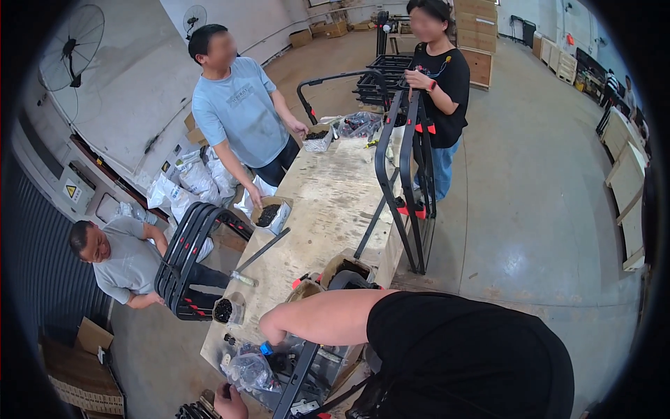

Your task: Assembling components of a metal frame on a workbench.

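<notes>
At the lower edge, my left hand (231, 403) is curled with a small dark piece at its fingertips, too small to name. A clear plastic bag (251, 370) of small parts lies beside it. My right arm reaches left across the table (317, 199). The right hand (274, 336) bends down near a small blue item (266, 348), its fingers hidden. Below it a black metal bar (296, 380) slants over the near end of the table. A box of small black parts (225, 311) stands just beyond the bag.
Across the table, a person in light blue (237, 105) touches boxes of black parts (267, 215). Another in black (447, 77) stands by upright black frames (405, 174). At left, a person in grey (125, 258) holds stacked black frames (188, 258). Open cartons (345, 265) sit near my arm.
</notes>
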A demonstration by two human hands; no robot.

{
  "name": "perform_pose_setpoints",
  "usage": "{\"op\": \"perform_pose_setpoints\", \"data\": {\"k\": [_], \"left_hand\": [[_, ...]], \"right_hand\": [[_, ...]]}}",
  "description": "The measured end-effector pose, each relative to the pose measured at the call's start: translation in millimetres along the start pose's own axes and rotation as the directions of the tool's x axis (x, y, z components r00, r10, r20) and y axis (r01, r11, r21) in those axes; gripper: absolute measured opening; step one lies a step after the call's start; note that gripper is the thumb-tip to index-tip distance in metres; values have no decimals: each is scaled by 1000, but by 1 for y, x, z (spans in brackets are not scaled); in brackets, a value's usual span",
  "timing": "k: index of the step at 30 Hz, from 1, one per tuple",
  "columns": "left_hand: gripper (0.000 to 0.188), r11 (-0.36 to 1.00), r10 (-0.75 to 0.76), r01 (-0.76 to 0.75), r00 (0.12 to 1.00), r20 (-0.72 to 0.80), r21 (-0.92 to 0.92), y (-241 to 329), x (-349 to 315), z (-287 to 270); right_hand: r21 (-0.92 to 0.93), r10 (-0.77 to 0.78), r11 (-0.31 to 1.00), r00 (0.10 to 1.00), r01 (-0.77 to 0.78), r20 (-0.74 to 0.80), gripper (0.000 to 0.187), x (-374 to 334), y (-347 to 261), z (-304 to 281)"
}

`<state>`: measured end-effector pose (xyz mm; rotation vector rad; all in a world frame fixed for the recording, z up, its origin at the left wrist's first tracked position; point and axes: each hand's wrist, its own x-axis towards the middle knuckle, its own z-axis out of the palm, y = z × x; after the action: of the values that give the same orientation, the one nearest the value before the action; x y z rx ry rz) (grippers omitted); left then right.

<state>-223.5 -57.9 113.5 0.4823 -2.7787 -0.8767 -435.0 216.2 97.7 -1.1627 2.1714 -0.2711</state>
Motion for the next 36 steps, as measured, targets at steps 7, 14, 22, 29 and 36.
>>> {"op": "perform_pose_setpoints", "data": {"k": [7,14,22,29,36], "left_hand": [[28,946,320,-323,944,-86,-34,136,-88,-5],[38,954,296,-299,953,-60,-30,132,-123,10],[25,827,502,-545,826,-255,-140,146,-86,26],[28,912,363,-386,917,-168,-138,144,-112,20],[29,829,513,-540,838,-185,-148,160,-104,37]], "right_hand": [[-36,-30,999,996,27,-79,35,15,10,10],[-53,-110,993,992,107,-60,37,35,-8,24],[-23,8,1000,993,-11,-117,50,-13,18,-6],[26,33,999,999,-32,-40,49,6,6,-2],[64,87,994,995,-83,-54,46,-10,-3,-3]]}}
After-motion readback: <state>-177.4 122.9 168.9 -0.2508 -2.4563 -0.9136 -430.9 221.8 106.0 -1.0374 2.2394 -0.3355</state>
